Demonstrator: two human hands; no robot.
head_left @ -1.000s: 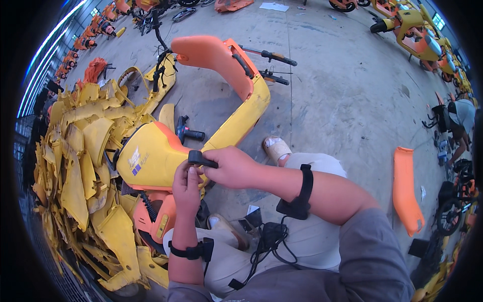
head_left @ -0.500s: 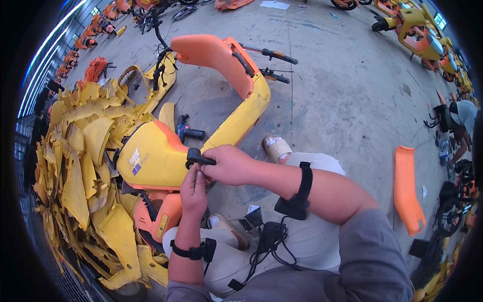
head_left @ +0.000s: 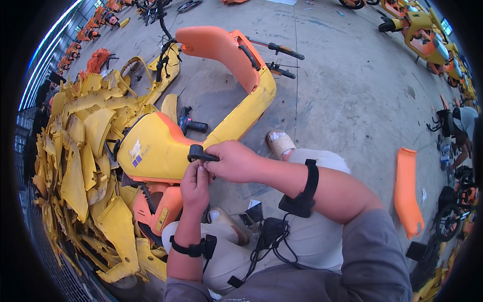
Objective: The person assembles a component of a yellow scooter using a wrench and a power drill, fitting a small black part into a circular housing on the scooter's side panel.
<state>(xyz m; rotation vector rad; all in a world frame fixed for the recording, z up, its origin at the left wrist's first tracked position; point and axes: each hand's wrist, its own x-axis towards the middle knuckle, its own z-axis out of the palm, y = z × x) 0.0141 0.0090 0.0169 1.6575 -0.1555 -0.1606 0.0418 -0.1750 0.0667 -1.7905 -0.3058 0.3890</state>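
Note:
My right hand (head_left: 232, 161) is closed around a black part with a rounded head and a short lever-like arm (head_left: 197, 152). The black part sits at the edge of a yellow body panel (head_left: 153, 151) of an electric bike lying on its side; whether it is fixed there I cannot tell. Just below, my left hand (head_left: 195, 183) has its thumb and fingers pinched together, touching my right fingertips; anything inside the pinch is hidden. Beyond the panel runs the bike's yellow frame tube (head_left: 246, 113), curving up into an orange shell (head_left: 216, 45). A dark cordless power tool (head_left: 190, 123) lies behind the panel.
A heap of broken yellow panels (head_left: 75, 171) rises close on the left. To the right an orange curved panel (head_left: 406, 191) lies on the concrete floor. Black cables and a box (head_left: 273, 231) rest on my lap. At far right a person (head_left: 464, 126) bends among bike parts.
The whole view has shifted slightly, so the bike and floor sit a little further right and the bike's far end higher. Both hands keep nearly the same hold at the black part.

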